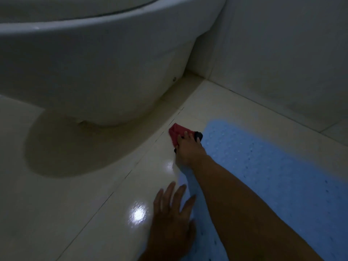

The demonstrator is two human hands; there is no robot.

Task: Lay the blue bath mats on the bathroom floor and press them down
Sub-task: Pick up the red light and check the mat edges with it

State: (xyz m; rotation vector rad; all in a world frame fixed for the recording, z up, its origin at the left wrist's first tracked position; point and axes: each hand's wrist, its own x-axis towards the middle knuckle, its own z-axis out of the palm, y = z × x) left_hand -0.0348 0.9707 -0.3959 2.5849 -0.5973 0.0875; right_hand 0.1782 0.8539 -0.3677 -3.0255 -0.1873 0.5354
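1. Blue, dimpled rubber: the bath mat [263,166] lies flat on the pale glossy floor tiles [75,204], filling the lower right of your view.
2. Its long axis runs from the bottom right corner, near you, up and leftward; its rounded far end points toward the gap between the toilet [94,72] and the tiled wall [282,53].
3. Your right hand [186,147] reaches across the mat's left edge, its fingers lying over a red cloth with dark trim [174,133] that sits on the tiles just beside the mat's far end (whether the fingers grip the cloth or only press on it, you cannot tell from here).
4. Your left hand [171,219] is spread wide and flat, fingers straight and apart, holding nothing; the fingertips rest at the mat's near left edge, the palm over bare tile.
5. A bright glare spot [138,213] shines on the tile just left of that hand.
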